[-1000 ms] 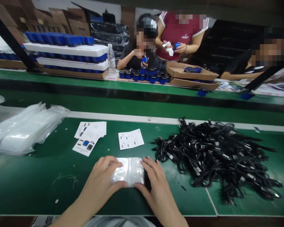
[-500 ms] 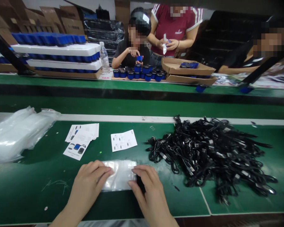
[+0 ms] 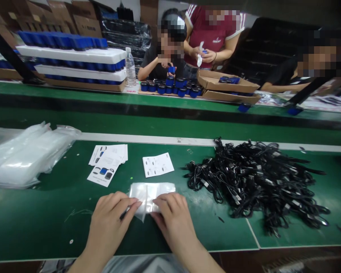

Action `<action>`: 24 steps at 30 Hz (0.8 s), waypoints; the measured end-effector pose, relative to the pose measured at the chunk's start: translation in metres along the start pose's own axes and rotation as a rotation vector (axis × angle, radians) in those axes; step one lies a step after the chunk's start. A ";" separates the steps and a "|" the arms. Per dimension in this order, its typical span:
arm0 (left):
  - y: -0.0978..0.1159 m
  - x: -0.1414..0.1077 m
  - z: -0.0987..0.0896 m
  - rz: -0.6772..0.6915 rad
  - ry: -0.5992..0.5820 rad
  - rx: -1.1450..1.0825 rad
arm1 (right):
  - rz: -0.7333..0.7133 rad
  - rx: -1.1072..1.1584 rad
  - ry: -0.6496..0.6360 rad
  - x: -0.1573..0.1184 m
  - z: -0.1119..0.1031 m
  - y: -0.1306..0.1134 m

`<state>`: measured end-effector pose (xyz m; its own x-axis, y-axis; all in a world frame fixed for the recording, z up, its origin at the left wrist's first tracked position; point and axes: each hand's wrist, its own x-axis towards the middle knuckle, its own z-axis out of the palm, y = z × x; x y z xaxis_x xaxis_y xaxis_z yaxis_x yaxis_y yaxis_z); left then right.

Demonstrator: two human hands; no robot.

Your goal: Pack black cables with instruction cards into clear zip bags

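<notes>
Near the front of the green table lies a small stack of clear plastic bags (image 3: pixel 159 187). My left hand (image 3: pixel 116 212) pinches the left part of a bag between thumb and fingers. From the right, my right hand (image 3: pixel 170 212) has its fingertips closed on the plastic, close to the left fingertips. A flap of clear plastic hangs below, between the hands. Behind the bags are a folded white leaflet (image 3: pixel 158 165) and, further left, a loose pile of printed cards (image 3: pixel 108 161).
Bundled black cables (image 3: pixel 250 178) are heaped at the right. Large plastic bag packs (image 3: pixel 31 151) lie at the left. Across the table, people handle blue items near blue containers (image 3: pixel 169 89), foam trays (image 3: pixel 74 55) and a bottle (image 3: pixel 130 68).
The view has shifted slightly. My right fingers have moved left and closed on the plastic, nearer my left hand. A flap now hangs toward me.
</notes>
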<state>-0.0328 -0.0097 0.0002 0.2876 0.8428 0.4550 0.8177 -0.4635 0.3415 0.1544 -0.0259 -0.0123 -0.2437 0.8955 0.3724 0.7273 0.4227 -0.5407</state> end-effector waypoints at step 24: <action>0.024 -0.005 -0.027 -0.252 -0.255 -0.436 | 0.615 1.040 -0.350 0.015 -0.008 -0.027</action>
<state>-0.0281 -0.0326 0.0284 0.2655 0.9566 0.1204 0.6109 -0.2635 0.7466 0.1363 -0.0252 0.0143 -0.3168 0.9045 -0.2855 -0.0297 -0.3103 -0.9502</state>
